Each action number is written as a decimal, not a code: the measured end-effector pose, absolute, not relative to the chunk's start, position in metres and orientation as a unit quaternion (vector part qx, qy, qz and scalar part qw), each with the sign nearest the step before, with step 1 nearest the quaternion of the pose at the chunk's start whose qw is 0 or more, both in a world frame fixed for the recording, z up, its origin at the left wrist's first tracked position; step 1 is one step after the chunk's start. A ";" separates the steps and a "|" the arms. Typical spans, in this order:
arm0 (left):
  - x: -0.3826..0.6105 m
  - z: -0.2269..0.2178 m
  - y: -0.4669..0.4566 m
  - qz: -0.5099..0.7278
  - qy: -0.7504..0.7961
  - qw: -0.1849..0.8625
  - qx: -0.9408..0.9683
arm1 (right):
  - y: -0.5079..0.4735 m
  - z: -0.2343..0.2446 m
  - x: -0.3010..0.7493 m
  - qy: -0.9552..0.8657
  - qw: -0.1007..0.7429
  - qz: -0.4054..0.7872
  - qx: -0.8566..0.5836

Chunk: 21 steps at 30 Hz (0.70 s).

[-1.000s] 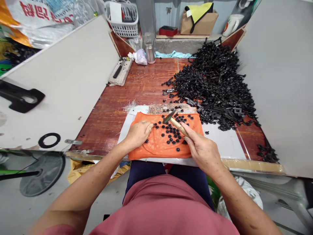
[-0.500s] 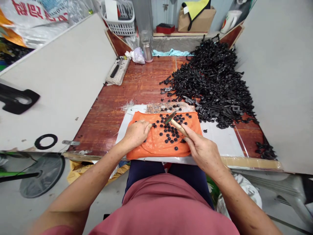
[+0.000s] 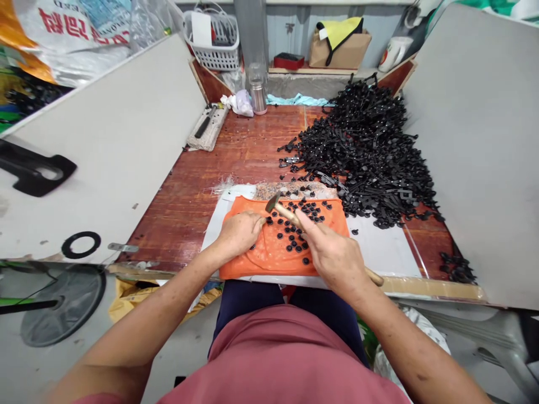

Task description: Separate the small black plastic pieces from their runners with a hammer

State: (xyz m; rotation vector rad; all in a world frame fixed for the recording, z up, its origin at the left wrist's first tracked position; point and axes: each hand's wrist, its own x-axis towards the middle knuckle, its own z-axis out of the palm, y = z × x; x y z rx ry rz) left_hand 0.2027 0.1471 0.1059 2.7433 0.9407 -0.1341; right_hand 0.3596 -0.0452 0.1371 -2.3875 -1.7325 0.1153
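An orange cloth [image 3: 269, 261] lies over the near edge of the tabletop, scattered with several small black round plastic pieces [image 3: 306, 261]. At the cloth's left side my left hand [image 3: 240, 233] rests with thumb and fingers pinched together on a small black round piece [image 3: 269, 221]. My right hand [image 3: 337, 252] is wrapped round the wooden handle of a small hammer [image 3: 287, 214]. The dark hammer head is over the cloth, just above and right of my left fingertips. The handle's end sticks out past my right wrist.
A big heap of black plastic parts [image 3: 366, 151] covers the back right. At the back left, a dark-handled tool [image 3: 205, 123] lies on a pale block [image 3: 214, 132], near a metal flask [image 3: 258, 96]. White side panels [image 3: 138, 106] flank the table. A white basket [image 3: 214, 53] stands behind.
The hammer has moved left with my right hand, its head now closer to my left fingertips. My left hand stays at nearly the same place on the cloth. The camera view has shifted slightly.
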 end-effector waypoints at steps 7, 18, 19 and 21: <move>0.204 0.107 0.143 -0.057 0.333 0.099 0.936 | -0.041 0.138 0.361 -0.588 0.068 0.043 -0.805; 0.197 0.102 0.144 -0.039 0.294 0.138 0.945 | -0.035 0.147 0.360 -0.592 0.066 0.104 -0.797; 0.195 0.105 0.146 -0.031 0.280 0.163 0.946 | -0.039 0.147 0.364 -0.583 0.096 0.103 -0.800; 0.192 0.117 0.159 -0.041 0.284 0.201 0.937 | -0.049 0.145 0.377 -0.549 0.154 0.096 -0.816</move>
